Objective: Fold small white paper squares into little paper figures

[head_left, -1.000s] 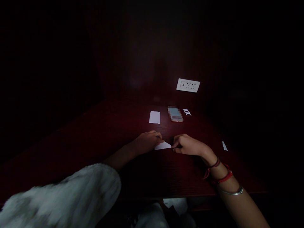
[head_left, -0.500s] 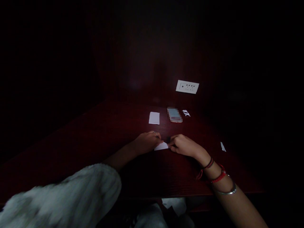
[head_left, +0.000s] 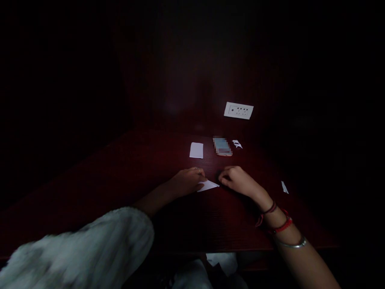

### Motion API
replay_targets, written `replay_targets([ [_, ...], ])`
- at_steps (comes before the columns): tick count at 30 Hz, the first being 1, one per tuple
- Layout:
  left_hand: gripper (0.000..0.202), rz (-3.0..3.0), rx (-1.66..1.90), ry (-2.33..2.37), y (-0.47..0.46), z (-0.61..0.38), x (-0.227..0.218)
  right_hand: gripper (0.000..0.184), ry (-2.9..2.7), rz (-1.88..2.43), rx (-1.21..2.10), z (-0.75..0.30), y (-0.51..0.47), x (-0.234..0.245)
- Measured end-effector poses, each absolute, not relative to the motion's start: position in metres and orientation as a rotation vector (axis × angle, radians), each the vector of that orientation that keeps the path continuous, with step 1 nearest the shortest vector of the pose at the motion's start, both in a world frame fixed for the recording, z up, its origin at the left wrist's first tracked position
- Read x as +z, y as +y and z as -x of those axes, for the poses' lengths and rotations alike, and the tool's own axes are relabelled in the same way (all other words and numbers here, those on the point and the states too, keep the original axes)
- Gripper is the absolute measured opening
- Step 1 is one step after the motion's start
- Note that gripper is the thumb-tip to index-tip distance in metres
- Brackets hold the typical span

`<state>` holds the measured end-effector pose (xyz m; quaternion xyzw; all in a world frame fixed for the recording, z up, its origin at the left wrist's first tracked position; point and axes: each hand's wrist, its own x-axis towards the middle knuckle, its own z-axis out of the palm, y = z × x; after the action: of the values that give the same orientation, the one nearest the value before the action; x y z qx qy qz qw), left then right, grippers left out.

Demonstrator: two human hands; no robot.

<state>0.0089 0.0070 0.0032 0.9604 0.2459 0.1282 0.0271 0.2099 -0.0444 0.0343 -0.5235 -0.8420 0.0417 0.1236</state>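
A small piece of white paper (head_left: 208, 185), folded to a pointed triangle, lies on the dark red table in front of me. My left hand (head_left: 189, 180) has its fingers and thumb closed on the left part of the paper, and they cover that end. The paper's narrow tip points right, bare. Just beyond this tip is my right hand (head_left: 236, 180), apart from the paper. Its fingers are loosely curled, with a small gap at the thumb and nothing visible in them.
Behind my hands lie a white rectangular paper (head_left: 196, 150) and a phone (head_left: 222, 146) with a blurred screen. Torn paper scraps (head_left: 237, 144) are beside the phone. A paper strip (head_left: 284, 187) rests at the right. The wall carries a socket panel (head_left: 238, 110). Surroundings are very dark.
My right hand has let go of the paper's right tip and moved a little right and away, uncovering the point. My left hand stays on the paper.
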Motion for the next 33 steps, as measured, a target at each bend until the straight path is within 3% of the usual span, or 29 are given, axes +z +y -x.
replay_targets([
  [10,0.024,-2.714,0.475,0.681,0.012,-0.014,0.003,0.008,-2.263,1.591,0.408,-0.192,-0.029,0.009],
  [24,0.022,-2.579,0.468,0.714,0.010,-0.016,0.005,0.015,-2.162,1.509,0.764,-0.198,-0.024,0.003],
  [33,0.015,-2.623,0.659,0.763,0.008,-0.019,0.014,0.013,-2.155,1.264,0.536,-0.194,-0.033,0.015],
])
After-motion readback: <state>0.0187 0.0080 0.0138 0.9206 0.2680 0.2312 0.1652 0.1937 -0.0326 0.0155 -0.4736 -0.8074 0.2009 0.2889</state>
